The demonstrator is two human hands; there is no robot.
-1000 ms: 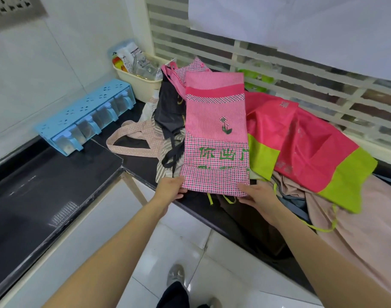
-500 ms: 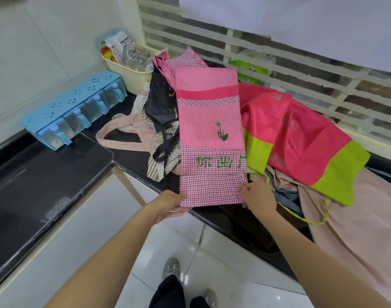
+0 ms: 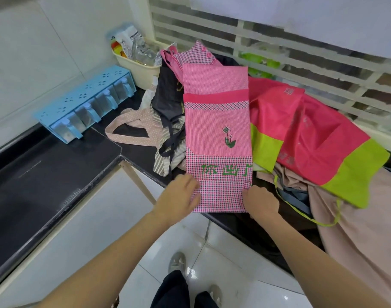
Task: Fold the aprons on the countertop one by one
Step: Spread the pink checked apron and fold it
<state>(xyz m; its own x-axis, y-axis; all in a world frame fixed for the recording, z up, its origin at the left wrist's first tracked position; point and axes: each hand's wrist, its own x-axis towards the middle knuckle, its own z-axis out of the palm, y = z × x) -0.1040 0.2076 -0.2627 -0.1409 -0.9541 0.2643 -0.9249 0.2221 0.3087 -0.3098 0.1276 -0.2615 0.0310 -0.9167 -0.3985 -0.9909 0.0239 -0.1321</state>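
matt cloth apron, glossy black countertop

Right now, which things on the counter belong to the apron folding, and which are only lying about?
Belong to the job:
pink checked apron, gripped at its near hem by the left hand and right hand
red and green apron
beige apron
dark apron

Just lying about:
blue spice rack
cream basket
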